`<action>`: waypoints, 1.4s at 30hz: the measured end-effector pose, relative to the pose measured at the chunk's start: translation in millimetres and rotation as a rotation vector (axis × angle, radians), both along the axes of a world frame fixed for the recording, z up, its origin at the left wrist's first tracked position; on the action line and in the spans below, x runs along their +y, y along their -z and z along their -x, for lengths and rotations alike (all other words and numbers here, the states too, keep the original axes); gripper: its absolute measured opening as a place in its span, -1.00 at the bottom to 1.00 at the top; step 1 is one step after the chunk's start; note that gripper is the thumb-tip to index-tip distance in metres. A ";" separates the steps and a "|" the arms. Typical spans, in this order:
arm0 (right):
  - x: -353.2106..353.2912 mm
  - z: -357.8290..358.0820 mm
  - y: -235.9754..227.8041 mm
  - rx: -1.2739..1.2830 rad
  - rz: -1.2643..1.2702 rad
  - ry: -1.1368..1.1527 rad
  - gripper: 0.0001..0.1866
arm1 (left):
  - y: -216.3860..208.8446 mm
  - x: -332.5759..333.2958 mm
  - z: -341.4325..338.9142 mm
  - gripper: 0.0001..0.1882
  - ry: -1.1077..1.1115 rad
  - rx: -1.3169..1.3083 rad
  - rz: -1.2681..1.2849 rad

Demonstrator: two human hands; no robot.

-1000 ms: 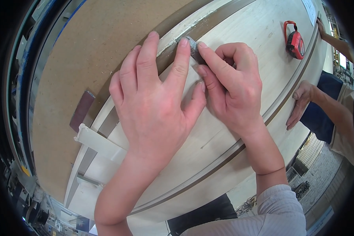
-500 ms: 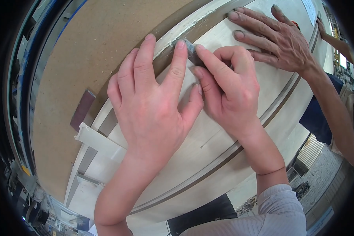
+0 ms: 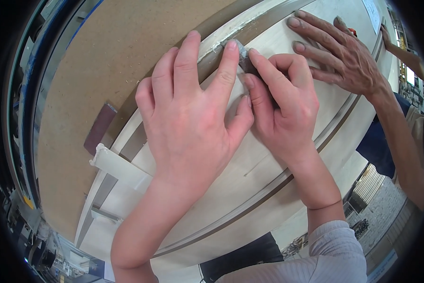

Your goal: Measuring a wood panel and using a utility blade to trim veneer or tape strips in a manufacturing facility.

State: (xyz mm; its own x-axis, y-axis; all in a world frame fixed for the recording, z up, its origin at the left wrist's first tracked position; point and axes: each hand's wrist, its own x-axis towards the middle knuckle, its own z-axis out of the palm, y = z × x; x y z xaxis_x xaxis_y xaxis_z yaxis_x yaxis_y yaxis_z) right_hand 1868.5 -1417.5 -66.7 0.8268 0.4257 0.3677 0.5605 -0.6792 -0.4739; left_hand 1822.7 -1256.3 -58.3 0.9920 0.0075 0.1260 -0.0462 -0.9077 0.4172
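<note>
While the left hand (image 3: 193,111) lies back-up with its fingers spread, its index fingertip rests on the upper-left end of a small grey block (image 3: 244,55); this hand is clasped round nothing. Block: between the two hands, set across a brown band (image 3: 259,26) beside a rough whitish seam (image 3: 235,27). Long axis diagonal; one end points up-left to the seam, the other down-right onto the pale panel (image 3: 226,177). Right hand (image 3: 290,106): thumb and index pinch the block's lower-right part, remaining fingers curled in.

Surface, left to right: brown board (image 3: 122,47) with scattered crumbs; maroon strip (image 3: 100,128) aslant on it; pale strip (image 3: 124,169), ragged at its left end, across the curved border; pale panel, with a curved grey-brown rail (image 3: 335,124) along its right side. Another person's hand (image 3: 339,56) lies on the panel, fingers toward the left; a red object (image 3: 353,31) shows behind it, mostly hidden.

Room: dark curved frame (image 3: 22,104) at left; grey floor (image 3: 386,198) at lower right.
</note>
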 end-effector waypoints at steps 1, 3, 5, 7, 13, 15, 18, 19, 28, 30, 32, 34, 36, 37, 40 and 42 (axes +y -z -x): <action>-0.2 -0.6 0.0 -0.016 0.007 -0.008 -0.63 | -0.8 0.0 -0.4 -0.34 0.004 0.009 0.006; -0.8 -1.1 1.5 -0.024 0.009 -0.006 -0.63 | -1.0 0.2 -0.7 -0.34 0.007 0.019 0.013; -0.1 -0.9 1.7 -0.031 0.011 -0.002 -0.63 | -0.2 0.5 -0.8 -0.34 0.003 0.006 0.017; 1.0 -0.7 0.5 -0.003 0.004 -0.012 -0.63 | -0.4 1.3 -0.1 -0.33 0.002 0.011 0.019; -0.1 -2.4 0.7 -0.012 0.004 -0.043 -0.62 | -0.2 1.3 1.5 -0.33 -0.004 0.003 0.018; -0.7 -2.3 0.2 -0.006 0.010 -0.048 -0.62 | 0.3 1.2 2.6 -0.33 -0.005 0.006 0.024; -0.4 -1.3 -1.6 0.012 0.005 -0.055 -0.62 | -0.7 2.0 4.1 -0.33 -0.007 0.005 0.010; 0.1 -1.2 -1.8 0.026 -0.005 -0.055 -0.62 | -1.2 2.4 4.3 -0.33 -0.007 0.006 0.001; 0.0 -1.6 -0.4 -0.016 0.004 -0.040 -0.62 | -2.5 0.7 2.2 -0.32 -0.005 0.017 0.005; 0.4 -1.7 -0.7 -0.010 0.001 -0.052 -0.62 | -2.9 2.1 4.5 -0.32 -0.011 0.021 -0.001; 1.0 -1.5 -0.9 -0.005 0.000 -0.064 -0.62 | -2.4 3.0 6.5 -0.32 -0.014 0.016 0.002; 1.3 -1.0 -1.0 -0.002 0.005 -0.075 -0.62 | -0.9 4.1 8.6 -0.32 -0.013 0.014 0.003; 1.0 -1.0 -1.9 0.002 0.010 -0.080 -0.61 | -1.7 4.5 9.6 -0.32 -0.014 0.014 0.001; 0.8 -1.0 -2.3 0.005 0.014 -0.084 -0.61 | -2.7 4.6 9.5 -0.32 -0.014 0.019 -0.002; 1.4 -1.4 -3.8 0.003 0.018 -0.094 -0.62 | -2.8 5.4 10.7 -0.33 -0.017 0.021 -0.006; 1.3 -1.2 -1.8 -0.001 0.008 -0.093 -0.62 | -2.7 4.6 10.8 -0.33 -0.020 0.018 -0.009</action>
State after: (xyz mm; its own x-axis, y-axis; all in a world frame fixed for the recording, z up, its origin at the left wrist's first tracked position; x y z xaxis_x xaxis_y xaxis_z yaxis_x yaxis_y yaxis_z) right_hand 1869.7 -1416.2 -64.9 0.7830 0.5039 0.3646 0.6219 -0.6276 -0.4683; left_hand 1811.9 -1251.7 -55.5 0.9938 0.0259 0.1083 -0.0208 -0.9121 0.4095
